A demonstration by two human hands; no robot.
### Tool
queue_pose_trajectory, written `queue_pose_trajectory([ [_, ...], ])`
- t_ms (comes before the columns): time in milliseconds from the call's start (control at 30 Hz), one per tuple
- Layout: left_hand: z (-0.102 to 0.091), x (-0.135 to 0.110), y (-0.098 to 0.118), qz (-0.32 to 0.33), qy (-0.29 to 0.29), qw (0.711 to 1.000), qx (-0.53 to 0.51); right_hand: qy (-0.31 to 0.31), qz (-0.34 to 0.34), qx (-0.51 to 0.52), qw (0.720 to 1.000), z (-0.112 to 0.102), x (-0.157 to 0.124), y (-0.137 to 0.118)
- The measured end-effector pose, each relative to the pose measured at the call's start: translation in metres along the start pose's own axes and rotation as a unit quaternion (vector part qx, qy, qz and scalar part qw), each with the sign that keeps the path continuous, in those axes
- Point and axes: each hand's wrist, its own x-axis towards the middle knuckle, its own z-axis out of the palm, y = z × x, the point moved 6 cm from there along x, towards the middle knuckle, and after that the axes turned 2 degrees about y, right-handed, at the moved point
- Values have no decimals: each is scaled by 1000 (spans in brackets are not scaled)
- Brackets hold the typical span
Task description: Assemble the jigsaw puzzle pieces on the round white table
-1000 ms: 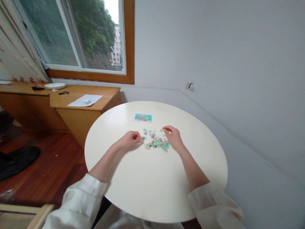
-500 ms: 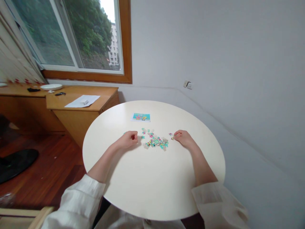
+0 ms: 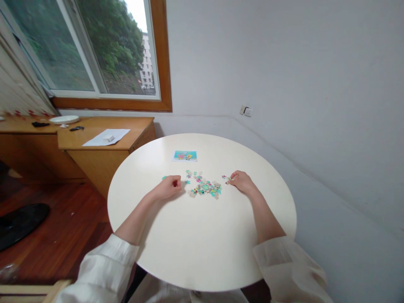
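A loose heap of jigsaw puzzle pieces, turquoise, pink, yellow and pale grey, lies mid-table with several strays around it. Left of the heap, my left hand rests on the table with its fingers curled closed. What it holds, if anything, is hidden from me. A turquoise piece peeks out behind that hand. On the heap's right side, my right hand pinches a puzzle piece between thumb and fingers, close to a few small pieces. Beyond the heap lies a turquoise picture card with cartoon figures.
The round white table stands against a pale wall with a socket. To the left, a wooden desk carries a paper sheet and a white plate. A black round base sits on the floor.
The camera view has shifted slightly. My right thumb and fingers have moved a little over the small pieces at the right. My left hand stays curled in place.
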Motion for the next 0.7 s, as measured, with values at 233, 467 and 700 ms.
queue_pose_trajectory([
  [233, 0, 0, 2, -2, 9, 1000, -9, -80, -108, 146, 980, 13, -21, -46],
  [467, 3, 0, 0, 3, 2, 1000, -27, -167, -202, 57, 963, 30, -40, -70],
  [700, 4, -1, 4, -1, -8, 1000, -15, -159, -218, 37, 962, 32, -37, -70],
])
